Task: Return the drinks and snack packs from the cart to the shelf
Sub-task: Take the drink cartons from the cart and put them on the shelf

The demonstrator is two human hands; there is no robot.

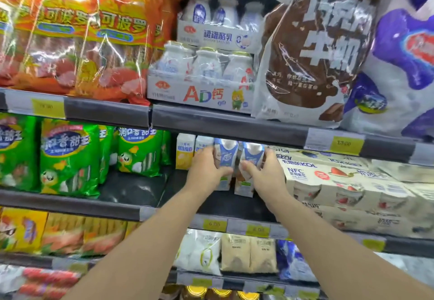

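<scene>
Cartons upright: two blue-and-white wedge-topped drink cartons stand side by side on the dark middle shelf (131,189), long axes vertical, bases at or just above the shelf board — contact is hidden by the wrists. Left blue-and-white carton (225,158) is in the left hand (206,170); right blue-and-white carton (250,161) is in the right hand (260,175).

Left hand: fingers (207,153) wrap the carton's outer left face, thumb across the front, closed on it. Right hand: mirror grip, fingers (267,156) on the outer right face, thumb on the front, closed on it. Each carton sits directly ahead of its own palm, so neither hand is nearer; both are equally engaged.

Key relation: the slot is narrow. On the left, a yellow-and-white rectangular milk carton (184,151) with a second pale carton just beside it; on the right, a cream cardboard multipack printed with strawberries (328,175), touching or nearly touching the right hand's fingers. The two held cartons touch or nearly touch each other at the middle.

Judgement: placement step, nearly done for this pair. Next move is push straight back along the shelf depth, keep axes vertical, then open outward. Risk: outer fingers have little room to release, right side especially; tall narrow cartons could tip when let go.
</scene>
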